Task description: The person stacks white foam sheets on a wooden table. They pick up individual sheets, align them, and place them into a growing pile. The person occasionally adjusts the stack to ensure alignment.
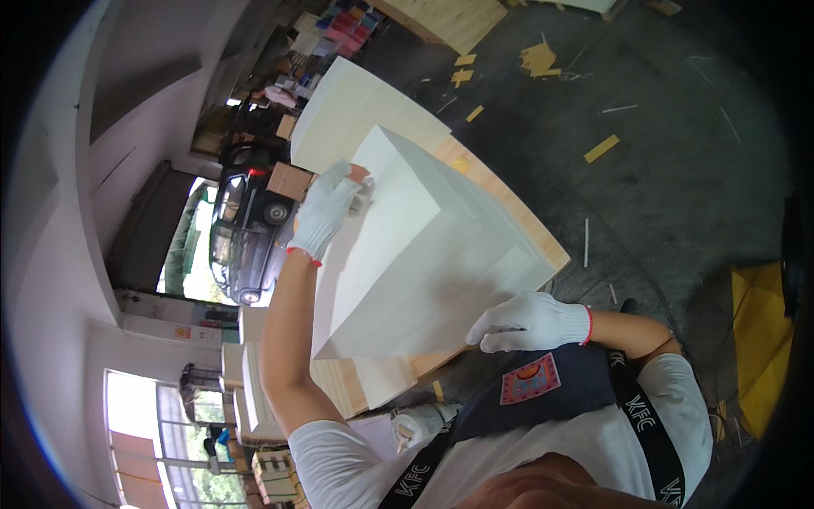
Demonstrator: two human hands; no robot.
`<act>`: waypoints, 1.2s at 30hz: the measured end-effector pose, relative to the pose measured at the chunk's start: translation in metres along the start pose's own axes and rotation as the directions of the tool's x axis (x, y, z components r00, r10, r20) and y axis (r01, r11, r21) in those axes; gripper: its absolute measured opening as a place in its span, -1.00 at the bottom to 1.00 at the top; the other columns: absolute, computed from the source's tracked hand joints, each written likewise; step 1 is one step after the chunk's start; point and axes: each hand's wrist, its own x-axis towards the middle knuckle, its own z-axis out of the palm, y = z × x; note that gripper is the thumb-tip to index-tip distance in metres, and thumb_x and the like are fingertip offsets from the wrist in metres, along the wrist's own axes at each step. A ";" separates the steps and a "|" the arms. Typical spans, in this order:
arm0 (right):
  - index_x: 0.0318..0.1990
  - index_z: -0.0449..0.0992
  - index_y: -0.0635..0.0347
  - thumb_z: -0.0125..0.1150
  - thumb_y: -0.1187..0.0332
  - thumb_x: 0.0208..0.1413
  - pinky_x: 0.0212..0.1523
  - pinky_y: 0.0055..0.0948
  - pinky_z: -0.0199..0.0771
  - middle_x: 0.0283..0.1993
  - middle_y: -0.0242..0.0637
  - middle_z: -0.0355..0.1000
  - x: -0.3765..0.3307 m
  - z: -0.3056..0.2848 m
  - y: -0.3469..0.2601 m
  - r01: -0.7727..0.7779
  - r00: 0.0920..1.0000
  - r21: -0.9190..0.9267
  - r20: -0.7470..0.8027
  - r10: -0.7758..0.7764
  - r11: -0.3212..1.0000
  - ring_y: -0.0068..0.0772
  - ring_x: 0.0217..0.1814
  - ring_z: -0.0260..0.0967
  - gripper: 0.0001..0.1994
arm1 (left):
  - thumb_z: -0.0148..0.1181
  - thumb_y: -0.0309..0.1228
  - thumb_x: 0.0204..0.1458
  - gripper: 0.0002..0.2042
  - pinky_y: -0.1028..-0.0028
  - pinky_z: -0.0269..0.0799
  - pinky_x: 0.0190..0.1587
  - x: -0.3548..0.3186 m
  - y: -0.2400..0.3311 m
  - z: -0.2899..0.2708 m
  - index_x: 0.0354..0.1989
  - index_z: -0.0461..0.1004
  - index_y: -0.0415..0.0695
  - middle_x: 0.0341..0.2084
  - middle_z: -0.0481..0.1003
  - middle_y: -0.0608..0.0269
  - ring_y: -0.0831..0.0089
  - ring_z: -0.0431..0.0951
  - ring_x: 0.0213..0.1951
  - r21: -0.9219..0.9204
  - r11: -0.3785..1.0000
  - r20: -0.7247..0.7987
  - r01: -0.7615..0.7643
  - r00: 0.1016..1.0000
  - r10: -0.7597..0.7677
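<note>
A large white stack or box-like block (386, 305) with flat faces and sharp corners stands in front of me. Thin lines run along its right side, like sheet edges. My left hand (329, 210), in a white knitted glove with a red cuff, is over its upper left face. The fingers there curl together, with bare fingertips showing, and a small greyish patch beside them is unclear. My right hand (532, 322), gloved the same way, is by the block's near right lower edge, fingers stretched out. Whether it touches the block is unclear.
Pale wooden boards (543, 237) lie under the block, and another white-topped stack (365, 106) stands beyond it. Yellow scraps (602, 149) and thin strips litter the dark floor. A dark vehicle (246, 225) is at the left, near a brown carton (290, 181). Yellow sheeting (757, 339) hangs at the right.
</note>
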 end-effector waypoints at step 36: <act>0.05 0.57 0.03 0.17 0.19 0.29 -0.16 -0.49 0.51 -0.20 -0.36 0.62 -0.006 -0.034 0.051 -0.239 0.970 0.266 0.117 0.214 0.934 -0.53 -0.21 0.56 -0.74 | -0.13 -0.31 0.28 -0.82 0.40 0.51 -0.40 0.037 0.048 0.010 -0.04 0.15 -0.06 -0.13 0.46 0.20 0.47 0.52 -0.44 -0.132 0.849 0.336 0.511 0.829 -0.447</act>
